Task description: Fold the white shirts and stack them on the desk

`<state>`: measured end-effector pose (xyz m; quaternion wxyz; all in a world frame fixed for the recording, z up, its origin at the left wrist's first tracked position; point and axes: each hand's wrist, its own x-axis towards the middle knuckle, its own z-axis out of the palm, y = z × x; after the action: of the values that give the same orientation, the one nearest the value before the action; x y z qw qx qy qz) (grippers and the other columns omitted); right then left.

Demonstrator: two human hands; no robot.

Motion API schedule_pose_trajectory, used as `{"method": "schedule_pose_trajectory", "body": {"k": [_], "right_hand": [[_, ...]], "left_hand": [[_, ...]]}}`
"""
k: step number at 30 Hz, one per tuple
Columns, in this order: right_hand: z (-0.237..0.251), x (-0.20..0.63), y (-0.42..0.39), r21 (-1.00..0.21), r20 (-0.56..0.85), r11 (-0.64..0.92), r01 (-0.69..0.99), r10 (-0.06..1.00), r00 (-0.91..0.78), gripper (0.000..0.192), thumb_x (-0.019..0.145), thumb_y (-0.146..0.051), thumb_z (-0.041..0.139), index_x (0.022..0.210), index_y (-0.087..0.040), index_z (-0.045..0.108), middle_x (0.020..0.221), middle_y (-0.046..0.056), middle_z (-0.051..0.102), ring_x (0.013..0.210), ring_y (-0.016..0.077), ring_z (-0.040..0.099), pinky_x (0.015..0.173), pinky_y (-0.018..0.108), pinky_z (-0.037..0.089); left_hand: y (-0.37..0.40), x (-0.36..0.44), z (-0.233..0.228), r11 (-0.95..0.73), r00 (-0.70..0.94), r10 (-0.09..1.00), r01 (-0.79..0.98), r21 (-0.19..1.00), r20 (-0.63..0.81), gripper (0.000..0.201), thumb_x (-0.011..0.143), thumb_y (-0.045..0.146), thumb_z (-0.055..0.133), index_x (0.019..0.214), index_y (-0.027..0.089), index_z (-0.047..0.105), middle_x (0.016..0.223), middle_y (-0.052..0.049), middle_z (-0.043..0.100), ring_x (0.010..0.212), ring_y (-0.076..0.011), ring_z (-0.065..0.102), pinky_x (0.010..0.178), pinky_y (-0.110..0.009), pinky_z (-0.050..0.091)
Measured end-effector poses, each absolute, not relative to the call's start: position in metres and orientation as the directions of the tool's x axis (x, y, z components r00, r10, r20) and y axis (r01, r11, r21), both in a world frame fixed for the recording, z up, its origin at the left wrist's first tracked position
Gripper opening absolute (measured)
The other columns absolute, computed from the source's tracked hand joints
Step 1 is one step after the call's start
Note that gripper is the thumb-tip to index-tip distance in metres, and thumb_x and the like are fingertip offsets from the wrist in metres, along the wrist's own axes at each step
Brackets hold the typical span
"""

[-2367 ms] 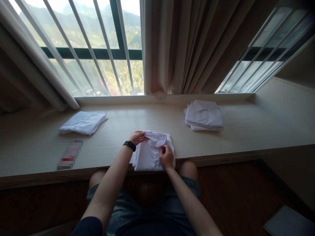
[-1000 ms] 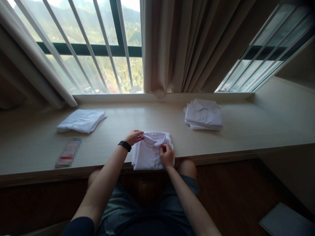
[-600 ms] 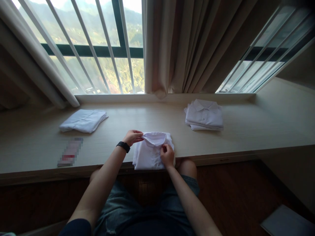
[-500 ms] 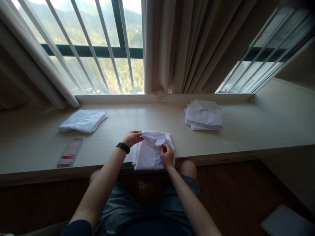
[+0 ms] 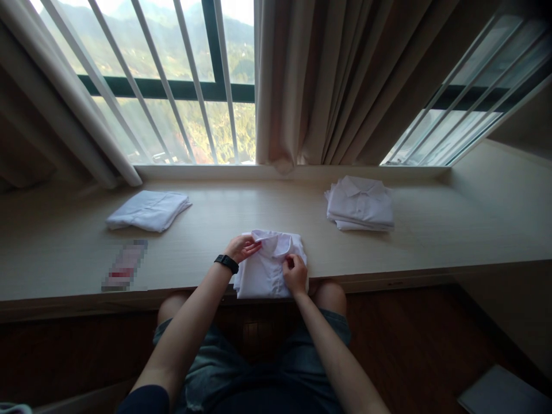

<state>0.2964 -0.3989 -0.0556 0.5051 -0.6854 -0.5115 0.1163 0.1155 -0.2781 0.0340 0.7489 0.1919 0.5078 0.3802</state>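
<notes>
A folded white shirt lies at the near edge of a pale wooden window ledge. My left hand, with a black watch on its wrist, pinches the shirt's collar at the left. My right hand grips the front of the same shirt just below the collar on the right. Both hands rest on the cloth.
A stack of folded white shirts sits at the back right of the ledge. One folded white garment lies at the back left. A blurred flat packet lies near the left front edge. Curtains hang behind.
My left hand has lowered the raised collar flat onto the shirt. My right hand keeps its place on the shirt front. The view has shifted slightly.
</notes>
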Motion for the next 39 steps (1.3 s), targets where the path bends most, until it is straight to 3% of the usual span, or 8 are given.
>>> {"method": "schedule_pose_trajectory", "body": {"k": [5,11,17,22,27,32,36,39], "right_hand": [[-0.056,0.297,-0.399,-0.812,0.353,0.029,0.582,0.82,0.451,0.017,0.083,-0.025,0.051,0.09,-0.018,0.065,0.09,0.008,0.068,0.085,0.0222,0.062,0.083,0.034,0.049],[-0.055,0.295,-0.399,-0.832,0.337,0.031,0.554,0.821,0.46,0.017,0.083,-0.026,0.052,0.09,-0.018,0.065,0.09,0.008,0.068,0.086,0.0231,0.062,0.083,0.036,0.05],[-0.044,0.314,-0.385,-0.937,0.22,0.011,0.35,0.797,0.563,0.038,0.08,-0.021,0.052,0.116,-0.017,0.062,0.109,0.01,0.065,0.083,0.0186,0.063,0.078,0.032,0.054],[-0.008,0.361,-0.346,-0.77,0.241,0.086,0.632,0.956,0.165,0.051,0.07,-0.005,0.055,0.113,-0.026,0.073,0.131,0.008,0.058,0.11,0.0197,0.06,0.096,0.032,0.05],[0.025,0.393,-0.303,-0.735,-0.091,0.105,0.669,0.964,-0.251,0.03,0.062,-0.015,0.077,0.091,-0.022,0.08,0.086,0.0,0.073,0.083,0.0186,0.065,0.078,0.027,0.05],[0.037,0.397,-0.293,-0.848,-0.093,0.049,0.527,0.967,-0.239,0.029,0.063,-0.042,0.081,0.077,-0.017,0.076,0.07,0.0,0.069,0.067,0.0148,0.058,0.06,0.023,0.042],[0.035,0.393,-0.3,-0.903,-0.013,0.038,0.428,0.993,-0.115,0.039,0.067,-0.05,0.079,0.085,-0.016,0.073,0.067,-0.002,0.063,0.06,0.0118,0.052,0.054,0.021,0.036],[0.026,0.389,-0.305,-0.816,0.083,0.026,0.577,0.994,0.071,0.033,0.072,-0.045,0.079,0.089,-0.017,0.072,0.072,0.0,0.064,0.066,0.0142,0.055,0.061,0.024,0.043]], "left_hand": [[-0.278,0.111,0.036,0.568,0.174,0.817,-0.406,0.716,-0.55,0.06,0.064,-0.011,0.06,0.116,0.02,0.054,0.088,-0.002,0.064,0.074,-0.0123,0.068,0.074,-0.028,0.059],[-0.284,0.11,0.036,0.571,0.23,0.821,-0.341,0.746,-0.523,0.054,0.075,0.016,0.072,0.126,0.021,0.055,0.087,-0.003,0.063,0.068,-0.0136,0.066,0.065,-0.027,0.057],[-0.28,0.099,0.036,0.377,0.495,0.812,-0.039,0.925,-0.309,0.101,0.064,0.011,0.082,0.151,0.032,0.037,0.088,0.0,0.063,0.075,-0.0138,0.066,0.073,-0.029,0.055],[-0.266,0.096,0.034,-0.112,0.473,0.868,0.477,0.871,-0.148,0.081,0.06,0.009,0.073,0.138,0.026,0.059,0.107,-0.006,0.059,0.093,-0.0216,0.064,0.094,-0.041,0.051],[-0.256,0.104,0.036,-0.295,0.39,0.92,0.626,0.722,0.038,0.038,0.065,0.017,0.069,0.101,0.025,0.078,0.117,-0.009,0.057,0.111,-0.0281,0.058,0.109,-0.041,0.042],[-0.251,0.105,0.039,-0.222,0.454,0.891,0.487,0.845,-0.027,0.02,0.05,0.018,0.085,0.065,0.023,0.073,0.097,-0.007,0.065,0.098,-0.0268,0.06,0.101,-0.036,0.048],[-0.245,0.102,0.045,-0.228,0.491,0.871,0.442,0.868,-0.021,0.019,0.054,0.024,0.086,0.065,0.023,0.071,0.082,-0.003,0.064,0.08,-0.0201,0.06,0.086,-0.03,0.053],[-0.239,0.104,0.05,-0.243,0.495,0.868,0.485,0.84,-0.035,0.015,0.06,0.019,0.082,0.073,0.022,0.074,0.071,-0.001,0.06,0.074,-0.0191,0.058,0.083,-0.03,0.052]]}}
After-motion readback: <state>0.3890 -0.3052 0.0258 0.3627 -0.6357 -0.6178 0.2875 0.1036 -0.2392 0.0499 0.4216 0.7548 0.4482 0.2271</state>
